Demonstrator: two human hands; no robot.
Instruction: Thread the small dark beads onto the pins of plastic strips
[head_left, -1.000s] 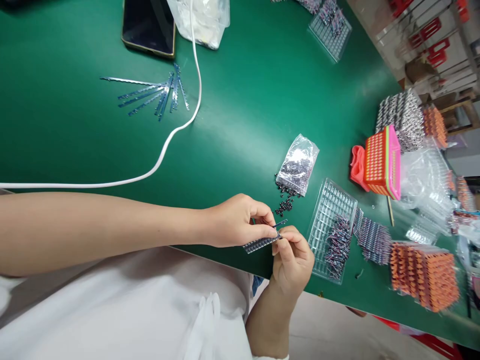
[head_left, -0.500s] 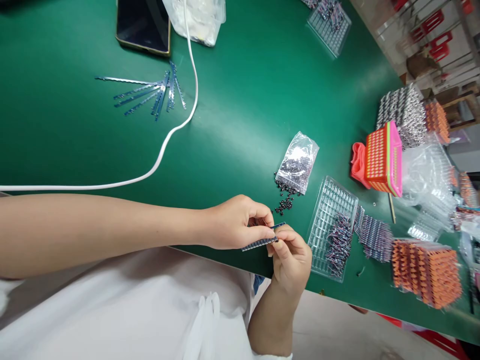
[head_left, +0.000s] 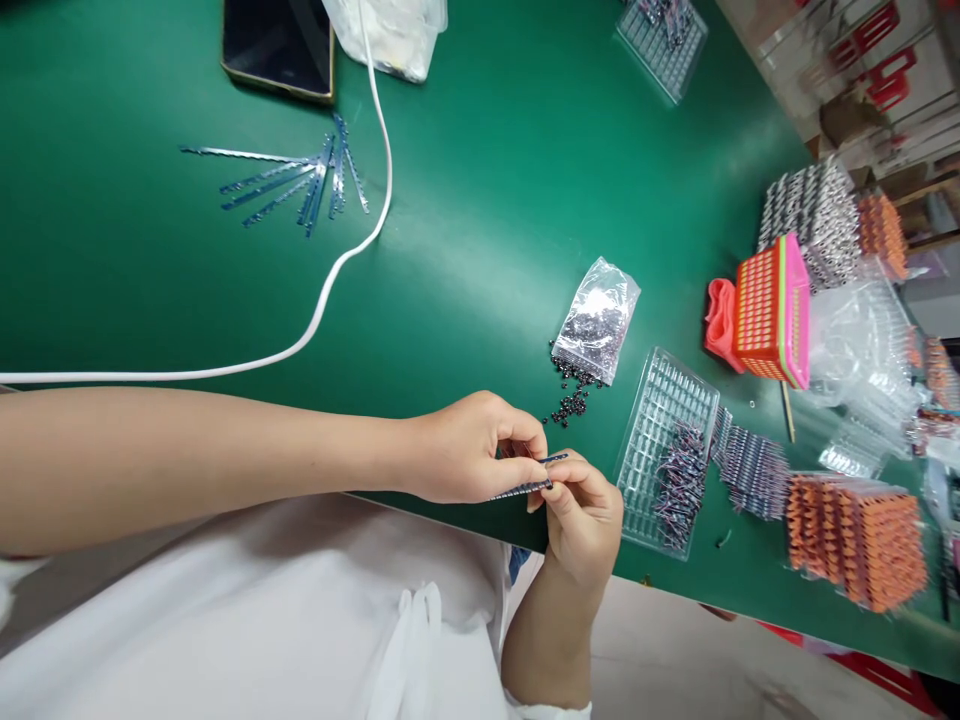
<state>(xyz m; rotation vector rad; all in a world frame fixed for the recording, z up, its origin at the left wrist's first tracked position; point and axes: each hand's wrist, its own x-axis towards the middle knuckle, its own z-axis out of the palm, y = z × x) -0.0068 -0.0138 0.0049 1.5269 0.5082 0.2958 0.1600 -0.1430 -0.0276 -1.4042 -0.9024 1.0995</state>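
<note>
Hands (head_left: 466, 450) pinching dark strip (head_left: 523, 489) (partly hidden), black beads (head_left: 571, 404) nearby

Wore a loose white top (head_left: 262, 610), plain in colour and softly creased across the front. Carried a white tie (head_left: 426, 615) on it, looped at the top with narrow ends hanging. Had a white left sleeve (head_left: 9, 585), only partly in view, and a white right sleeve (head_left: 551, 710) ending above a bare forearm (head_left: 555, 625). Showed bare skin on left hand (head_left: 465, 450) and right hand (head_left: 585, 520) alike.
</note>
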